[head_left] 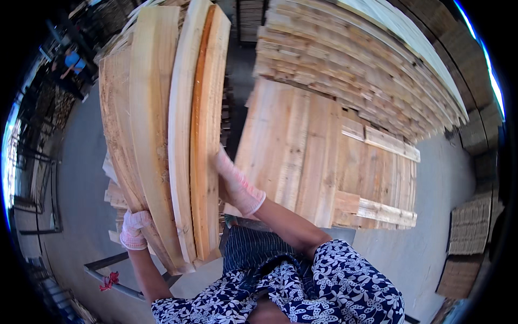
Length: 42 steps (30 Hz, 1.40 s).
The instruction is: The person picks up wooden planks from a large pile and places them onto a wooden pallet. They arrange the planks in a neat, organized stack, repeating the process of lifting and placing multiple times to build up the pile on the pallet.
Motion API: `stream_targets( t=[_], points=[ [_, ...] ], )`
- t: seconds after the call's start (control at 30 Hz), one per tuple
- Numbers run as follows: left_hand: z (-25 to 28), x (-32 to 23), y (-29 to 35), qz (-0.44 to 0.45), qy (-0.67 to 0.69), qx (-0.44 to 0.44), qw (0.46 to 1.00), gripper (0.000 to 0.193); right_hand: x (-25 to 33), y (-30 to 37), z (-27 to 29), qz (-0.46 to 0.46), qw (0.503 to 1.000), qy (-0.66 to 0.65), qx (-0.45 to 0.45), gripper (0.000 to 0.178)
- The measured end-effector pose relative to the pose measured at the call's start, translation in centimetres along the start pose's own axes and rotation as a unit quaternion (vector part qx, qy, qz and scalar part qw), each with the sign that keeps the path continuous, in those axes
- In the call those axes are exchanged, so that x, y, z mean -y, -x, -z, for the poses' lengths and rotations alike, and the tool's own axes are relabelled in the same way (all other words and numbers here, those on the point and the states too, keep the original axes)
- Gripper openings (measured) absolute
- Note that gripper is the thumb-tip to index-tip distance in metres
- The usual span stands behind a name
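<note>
Several long pale wooden boards lie side by side in front of me, their near ends toward my body. One narrow board among them has a darker orange edge. My left hand, in a white and pink knit glove, is closed around the left edge of the leftmost board near its near end. On the other side, my gloved right hand grips the outer right board, its fingers partly hidden by the wood. Both hands hold the group of boards between them.
To the right stand a wide stack of boards with a flat planked top and a tall lumber pile behind it. A dark metal frame with a red cloth strip is at lower left. A person in blue stands far left.
</note>
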<state>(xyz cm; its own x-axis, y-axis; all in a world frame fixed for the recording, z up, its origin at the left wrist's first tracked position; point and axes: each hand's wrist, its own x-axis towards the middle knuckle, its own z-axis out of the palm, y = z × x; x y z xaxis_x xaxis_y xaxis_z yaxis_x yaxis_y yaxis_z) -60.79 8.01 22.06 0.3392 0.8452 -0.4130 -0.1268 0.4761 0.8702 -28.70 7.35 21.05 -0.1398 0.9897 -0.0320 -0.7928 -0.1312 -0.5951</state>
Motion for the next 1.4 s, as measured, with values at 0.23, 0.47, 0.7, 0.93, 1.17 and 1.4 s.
stream_targets(
  t=[0.23,0.47,0.7,0.93,1.17,1.4],
  points=[
    [-24.8,4.1,-5.2,0.079,-0.176,0.207,0.959,0.071,13.1,18.4,11.9,0.179,0.959,-0.025,-0.216,0.076],
    [-48.3,12.0,-8.8,0.084,-0.154,0.428,0.887,0.066,26.9,33.4,24.5,0.222,0.891,0.122,-0.376,0.084],
    [-65.4,26.4,-4.7,0.096,-0.082,0.378,0.917,0.085,37.0,43.8,35.9,0.164,0.789,0.351,-0.477,0.085],
    [-69.8,31.8,-5.8,0.094,-0.245,0.319,0.911,0.106,35.8,51.3,44.0,-0.058,0.730,0.426,-0.531,0.090],
    [-61.8,25.5,-5.0,0.132,-0.073,0.299,0.942,0.063,37.7,53.3,41.7,-0.010,0.728,0.421,-0.541,0.090],
    [-50.2,17.3,-5.9,0.061,-0.054,0.188,0.979,0.079,38.6,54.2,33.9,0.069,0.674,0.444,-0.586,0.083]
  ],
)
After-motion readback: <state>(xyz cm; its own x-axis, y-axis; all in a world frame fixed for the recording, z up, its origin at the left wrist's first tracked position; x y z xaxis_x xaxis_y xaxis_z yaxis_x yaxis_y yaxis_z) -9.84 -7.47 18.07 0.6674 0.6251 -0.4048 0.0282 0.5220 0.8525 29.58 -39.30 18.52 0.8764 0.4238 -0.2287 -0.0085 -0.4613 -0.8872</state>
